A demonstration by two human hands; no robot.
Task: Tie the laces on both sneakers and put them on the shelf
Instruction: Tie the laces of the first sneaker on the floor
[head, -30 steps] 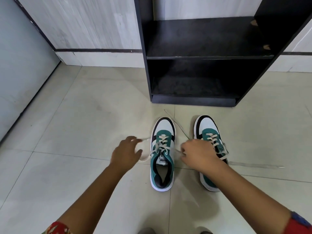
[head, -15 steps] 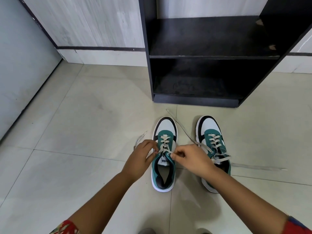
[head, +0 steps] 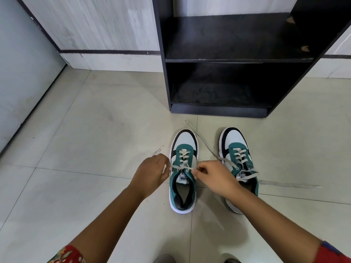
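— How many sneakers?
— Two on the floor (head: 95, 130): the left sneaker (head: 183, 188) and the right sneaker (head: 230, 138).
— Laces?
— Two, one per shoe: the left lace (head: 182, 165) and the right lace (head: 239, 158).
— Hands?
— Two: the left hand (head: 152, 173) and the right hand (head: 215, 177).
— Shelves?
— One black shelf unit (head: 218, 112) at the far side, showing two boards.

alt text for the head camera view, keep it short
A person's left hand and right hand each pinch a lace of the left sneaker on a tiled floor. The right sneaker stands beside it, laces loose, before a black shelf.
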